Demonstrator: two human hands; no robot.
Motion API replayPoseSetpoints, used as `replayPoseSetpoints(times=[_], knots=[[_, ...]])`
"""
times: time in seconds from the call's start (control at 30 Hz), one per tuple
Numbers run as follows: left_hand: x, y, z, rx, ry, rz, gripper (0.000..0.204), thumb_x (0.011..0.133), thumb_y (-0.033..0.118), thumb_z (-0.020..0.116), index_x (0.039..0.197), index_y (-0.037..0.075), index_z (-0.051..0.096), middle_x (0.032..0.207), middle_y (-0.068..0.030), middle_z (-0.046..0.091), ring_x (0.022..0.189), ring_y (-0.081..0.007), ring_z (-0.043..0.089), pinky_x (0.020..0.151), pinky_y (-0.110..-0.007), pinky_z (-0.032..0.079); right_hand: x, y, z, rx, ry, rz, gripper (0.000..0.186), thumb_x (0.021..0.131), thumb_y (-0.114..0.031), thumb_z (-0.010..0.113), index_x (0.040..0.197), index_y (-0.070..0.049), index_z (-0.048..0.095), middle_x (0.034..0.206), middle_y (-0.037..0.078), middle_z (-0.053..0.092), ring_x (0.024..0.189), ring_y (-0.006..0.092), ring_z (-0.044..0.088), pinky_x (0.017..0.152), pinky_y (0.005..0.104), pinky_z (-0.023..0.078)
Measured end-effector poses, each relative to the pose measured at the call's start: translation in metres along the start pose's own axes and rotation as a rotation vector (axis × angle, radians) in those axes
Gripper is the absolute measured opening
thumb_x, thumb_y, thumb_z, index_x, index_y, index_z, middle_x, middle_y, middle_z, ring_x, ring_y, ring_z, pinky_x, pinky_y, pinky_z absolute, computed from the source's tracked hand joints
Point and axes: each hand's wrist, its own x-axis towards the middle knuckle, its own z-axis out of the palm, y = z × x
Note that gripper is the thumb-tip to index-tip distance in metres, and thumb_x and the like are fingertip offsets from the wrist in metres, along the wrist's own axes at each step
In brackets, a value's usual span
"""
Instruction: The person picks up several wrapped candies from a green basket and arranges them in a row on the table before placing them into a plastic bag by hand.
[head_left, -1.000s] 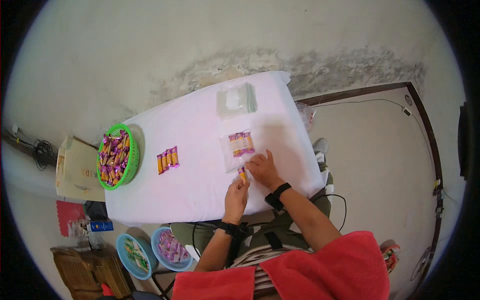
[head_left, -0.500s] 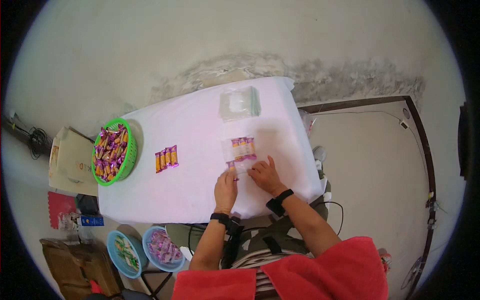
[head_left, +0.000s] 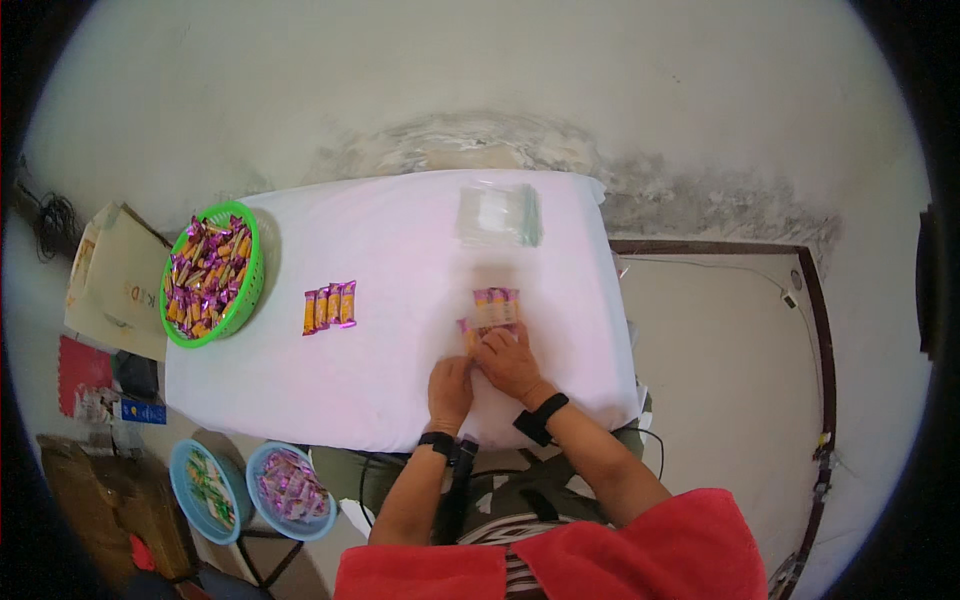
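A clear plastic bag with several small wrapped snacks (head_left: 497, 303), purple and yellow, lies flat on the white-covered table (head_left: 400, 240) in front of me. My left hand (head_left: 450, 390) is closed at the bag's near left corner, its fingertips pinched together. One wrapped snack (head_left: 466, 336) shows tilted just beyond them. Bent over the near end of the bag, my right hand (head_left: 508, 362) grips at the lower snacks and covers part of them. Off to the left, several more wrapped snacks (head_left: 329, 307) lie side by side in a row.
A green basket (head_left: 257, 270) heaped with wrapped snacks stands at the table's left end. Flat clear bags (head_left: 498, 215) are stacked at the far side. Two blue basins (head_left: 238, 475) with packets sit below the left front edge, near a cardboard box (head_left: 120, 285).
My right hand has moved left and onto the snacks at the bag's near end. The left hand has drawn slightly back toward me. The whole view has shifted a little.
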Motion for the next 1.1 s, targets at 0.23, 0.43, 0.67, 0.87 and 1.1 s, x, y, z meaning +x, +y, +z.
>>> replayPoseSetpoints(times=[0.23,0.43,0.67,0.87,1.1], knots=[[-0.003,-0.003,0.001,0.004,0.032,0.007,0.015,0.080,0.003,0.059,0.094,0.006,0.060,0.092,-0.0124,0.059,0.086,-0.0337,0.056,0.076,-0.043,0.046,0.024,-0.002,-0.001,-0.053,-0.018,0.068,0.020,0.074,-0.018,0.067,0.091,-0.011,0.059,0.091,0.006,0.055,0.094,0.0250,0.053,0.096,0.0568,0.028],[-0.002,0.000,-0.001,-0.013,0.010,0.026,0.017,0.078,0.004,0.059,0.094,0.008,0.060,0.091,-0.0093,0.059,0.085,-0.0311,0.057,0.074,-0.041,0.046,0.031,0.005,0.007,-0.105,0.013,0.081,0.012,0.075,-0.018,0.066,0.082,-0.012,0.058,0.086,0.005,0.053,0.091,0.0252,0.052,0.095,0.0578,0.028],[-0.002,0.002,-0.008,-0.015,0.003,0.018,0.013,0.079,0.006,0.063,0.092,0.006,0.060,0.091,-0.0115,0.060,0.083,-0.0327,0.057,0.073,-0.042,0.048,0.030,0.006,0.020,-0.089,0.051,0.097,0.010,0.076,-0.020,0.066,0.082,-0.015,0.060,0.087,0.004,0.053,0.094,0.0243,0.052,0.096,0.0592,0.028],[-0.001,-0.001,0.002,-0.014,0.062,0.009,0.013,0.078,0.008,0.062,0.091,0.008,0.060,0.090,-0.0087,0.060,0.085,-0.0300,0.057,0.075,-0.041,0.046,0.009,0.011,0.007,-0.108,-0.004,0.145,0.026,0.076,-0.020,0.067,0.101,-0.016,0.061,0.099,0.005,0.055,0.100,0.0262,0.052,0.098,0.0596,0.029],[0.000,-0.015,-0.004,0.000,0.007,0.134,0.011,0.077,0.009,0.063,0.087,0.006,0.058,0.092,-0.0114,0.060,0.087,-0.0333,0.056,0.078,-0.044,0.045,-0.036,0.025,-0.008,0.205,0.113,0.357,0.028,0.072,-0.007,0.066,0.100,-0.009,0.060,0.100,0.012,0.056,0.098,0.0320,0.053,0.091,0.0468,0.039]])
